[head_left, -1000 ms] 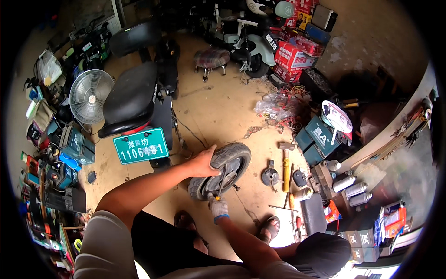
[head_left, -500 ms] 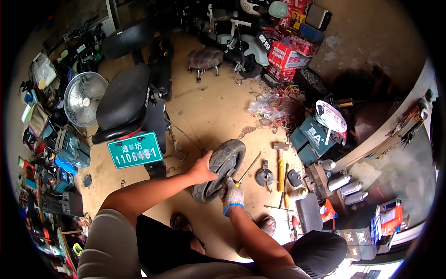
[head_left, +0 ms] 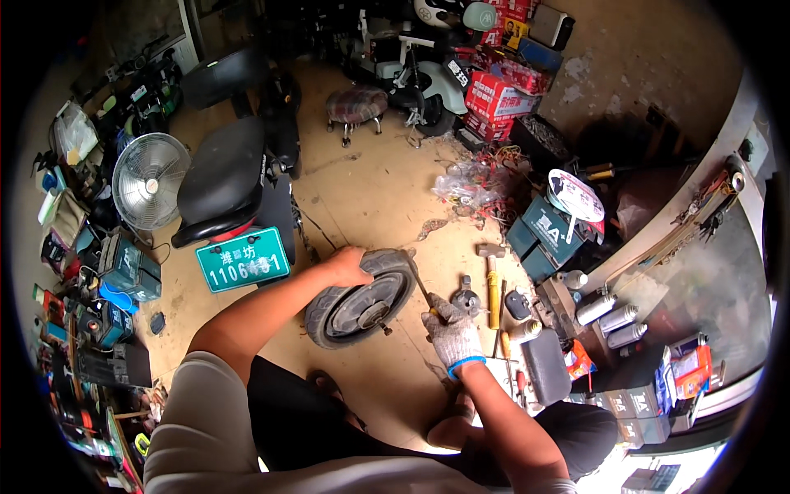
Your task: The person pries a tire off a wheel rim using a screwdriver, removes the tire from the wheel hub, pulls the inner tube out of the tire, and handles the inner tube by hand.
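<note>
A small black scooter wheel (head_left: 355,309) with a worn tire leans over on the floor in front of me, its hub side facing up and an axle end sticking out. My bare left hand (head_left: 347,267) grips the tire at its upper edge, fingers closed over the tread. My right hand (head_left: 453,336), in a whitish knitted glove with a blue cuff, is closed on a slim metal pry lever (head_left: 422,284). The lever points up toward the tire's right edge; whether its tip touches the rubber I cannot tell. Its handle is mostly hidden in the glove.
Right of the wheel lie a hammer (head_left: 493,280) with a yellow handle, a round metal part (head_left: 465,298) and a dark padded block (head_left: 546,367). A scooter with a black seat (head_left: 220,174) and green plate (head_left: 244,260) stands at left, near a fan (head_left: 151,181). A plaid stool (head_left: 356,104) stands farther back.
The wheel has tipped flatter and shifted left, showing more of its hub. My right hand has drawn away to the right with the lever, while my left hand has moved slightly left and up.
</note>
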Motion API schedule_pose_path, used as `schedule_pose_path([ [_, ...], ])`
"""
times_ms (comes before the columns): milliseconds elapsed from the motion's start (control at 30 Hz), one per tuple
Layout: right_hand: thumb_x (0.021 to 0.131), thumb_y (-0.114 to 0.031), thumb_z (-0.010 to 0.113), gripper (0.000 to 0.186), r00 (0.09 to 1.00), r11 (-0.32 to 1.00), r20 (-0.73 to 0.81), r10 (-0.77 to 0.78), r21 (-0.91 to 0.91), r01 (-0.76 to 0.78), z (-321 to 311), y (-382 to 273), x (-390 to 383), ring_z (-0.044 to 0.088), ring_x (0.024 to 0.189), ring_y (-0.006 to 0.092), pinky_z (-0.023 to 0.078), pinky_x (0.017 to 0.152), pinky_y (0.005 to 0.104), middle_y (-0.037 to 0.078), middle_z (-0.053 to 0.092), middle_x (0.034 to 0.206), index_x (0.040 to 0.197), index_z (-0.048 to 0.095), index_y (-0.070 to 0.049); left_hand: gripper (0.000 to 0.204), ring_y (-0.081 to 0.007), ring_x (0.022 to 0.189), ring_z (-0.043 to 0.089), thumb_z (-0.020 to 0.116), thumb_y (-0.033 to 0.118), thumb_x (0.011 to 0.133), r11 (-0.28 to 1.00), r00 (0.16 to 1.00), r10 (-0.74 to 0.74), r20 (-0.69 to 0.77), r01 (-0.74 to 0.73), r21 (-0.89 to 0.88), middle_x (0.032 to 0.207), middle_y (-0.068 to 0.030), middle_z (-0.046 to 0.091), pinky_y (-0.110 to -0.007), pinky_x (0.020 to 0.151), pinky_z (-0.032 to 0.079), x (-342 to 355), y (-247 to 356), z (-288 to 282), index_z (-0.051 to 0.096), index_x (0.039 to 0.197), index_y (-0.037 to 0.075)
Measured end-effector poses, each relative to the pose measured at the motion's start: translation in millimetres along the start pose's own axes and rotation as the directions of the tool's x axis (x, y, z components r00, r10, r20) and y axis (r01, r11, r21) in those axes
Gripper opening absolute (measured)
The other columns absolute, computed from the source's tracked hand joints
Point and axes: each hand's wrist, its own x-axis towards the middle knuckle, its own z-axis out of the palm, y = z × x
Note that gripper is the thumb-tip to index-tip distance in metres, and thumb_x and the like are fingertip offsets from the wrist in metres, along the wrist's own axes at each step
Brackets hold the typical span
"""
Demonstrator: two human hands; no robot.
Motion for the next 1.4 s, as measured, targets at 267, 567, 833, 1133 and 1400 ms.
schedule_pose_path([
  [267,0.098,-0.024,0.07,0.042,0.983,0.919,0.178,-0.052,-0.377,0.117,-35,-79,-46,0.076,0.099,0.0388,0.059,0.089,0.0416,0.025,0.077,0.105,0.138,0.072,-0.009,0.108,-0.0395,0.13,0.064,0.082,0.03,0.079,0.983,0.979,-0.109,0.171,0.081,0.163,0.141,-0.0267,0.065,-0.043,0.109,0.053,-56,27,-18,0.027,0.168,0.002],
  [567,0.098,-0.034,0.068,0.042,0.962,0.831,0.267,-0.05,-0.523,0.188,-19,-79,-44,0.074,0.106,0.0415,0.059,0.095,0.0461,0.024,0.077,0.113,0.135,0.075,-0.015,0.091,-0.042,0.121,0.068,0.083,0.03,0.076,0.974,0.996,-0.077,0.049,0.065,0.219,0.126,-0.028,0.071,-0.047,0.102,0.057,-62,30,-18,0.046,0.152,-0.003],
  [833,0.098,-0.032,0.062,0.042,0.923,0.715,0.379,0.063,-0.663,0.224,4,-103,-9,0.073,0.105,0.0444,0.058,0.093,0.0513,0.025,0.076,0.112,0.135,0.074,-0.017,0.07,-0.0446,0.115,0.07,0.086,0.027,0.076,0.982,1.0,0.03,0.005,-0.031,0.187,0.117,-0.029,0.072,-0.049,0.099,0.057,-52,20,-8,0.058,0.131,-0.006],
  [1133,0.096,-0.028,0.063,0.038,0.914,0.59,0.402,0.049,-0.75,0.298,29,-103,14,0.075,0.101,0.0431,0.06,0.089,0.0539,0.024,0.078,0.105,0.126,0.073,-0.007,0.066,-0.0451,0.116,0.069,0.087,0.025,0.076,0.99,0.999,0.045,0.019,-0.047,0.13,0.119,-0.0307,0.071,-0.049,0.1,0.056,-31,15,-2,0.059,0.127,-0.007],
  [1400,0.099,-0.037,0.071,0.032,0.998,0.886,0.02,0.056,-0.462,-0.04,119,94,-21,0.075,0.085,0.0414,0.059,0.077,0.053,0.022,0.077,0.092,0.111,0.071,-0.007,0.101,-0.0438,0.129,0.064,0.086,0.024,0.076,0.996,0.993,-0.031,0.111,0.022,0.085,0.138,-0.0322,0.064,-0.045,0.109,0.053,-19,10,-7,0.036,0.157,-0.01],
])
